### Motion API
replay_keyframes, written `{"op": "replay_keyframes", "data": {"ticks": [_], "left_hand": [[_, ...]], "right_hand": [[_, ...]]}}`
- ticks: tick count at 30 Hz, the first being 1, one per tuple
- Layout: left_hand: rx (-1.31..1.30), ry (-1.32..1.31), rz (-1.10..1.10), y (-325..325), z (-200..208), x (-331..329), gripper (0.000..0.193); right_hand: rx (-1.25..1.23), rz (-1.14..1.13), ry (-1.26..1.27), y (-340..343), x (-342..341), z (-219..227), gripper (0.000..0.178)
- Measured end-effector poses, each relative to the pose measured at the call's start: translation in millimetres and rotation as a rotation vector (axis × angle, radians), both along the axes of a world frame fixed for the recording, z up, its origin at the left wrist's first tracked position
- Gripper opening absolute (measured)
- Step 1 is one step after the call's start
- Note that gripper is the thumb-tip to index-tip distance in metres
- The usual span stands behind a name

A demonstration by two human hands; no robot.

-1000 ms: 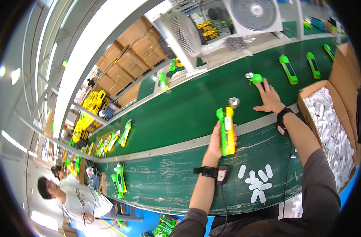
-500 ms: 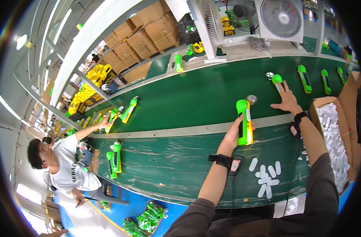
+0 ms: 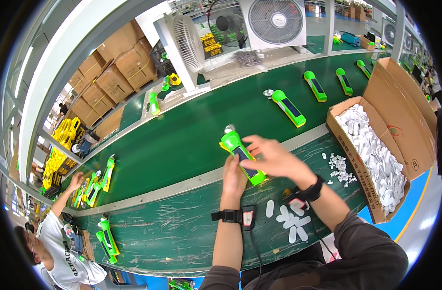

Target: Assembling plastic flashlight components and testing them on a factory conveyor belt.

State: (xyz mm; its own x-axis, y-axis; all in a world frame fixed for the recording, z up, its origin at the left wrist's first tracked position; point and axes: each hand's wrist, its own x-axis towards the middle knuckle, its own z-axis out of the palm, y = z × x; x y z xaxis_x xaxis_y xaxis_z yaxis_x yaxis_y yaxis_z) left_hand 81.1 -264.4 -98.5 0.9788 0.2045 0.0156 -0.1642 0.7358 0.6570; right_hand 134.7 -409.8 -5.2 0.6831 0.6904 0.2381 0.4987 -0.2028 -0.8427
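Observation:
A green and yellow flashlight (image 3: 231,141) with a dark panel on its side is held in my left hand (image 3: 234,178), its head pointing away from me. A loose silvery round part (image 3: 229,128) shows at its head end. My right hand (image 3: 276,158) is just right of the flashlight, fingers apart and slightly bent, with fingertips close over its body. Whether they touch it I cannot tell. Several white oval strips (image 3: 292,223) lie on the green work surface below my right wrist. Both wrists wear black straps with small cabled modules.
More flashlights (image 3: 288,108) lie along the green belt (image 3: 182,130) ahead. An open carton (image 3: 370,193) of white pieces stands at right, beside scattered small white parts (image 3: 341,169). At left, a co-worker (image 3: 69,251) reaches toward other flashlights. Fans (image 3: 276,21) stand behind the belt.
The view has swung right. My right hand has left the flashlight on the belt and come to the one in my left hand, which is now tilted with its panel facing up.

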Motion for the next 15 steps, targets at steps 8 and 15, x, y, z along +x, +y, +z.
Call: {"op": "replay_keyframes", "data": {"ticks": [8, 15], "left_hand": [[0.007, -0.024, -0.03, -7, 10, -4, 0.04], [0.093, 0.035, -0.004, -6, 10, -1, 0.05]], "right_hand": [[-0.121, -0.23, -0.276, 15, -12, -26, 0.059], [-0.004, -0.1, 0.049, 3, 22, -31, 0.047]]}}
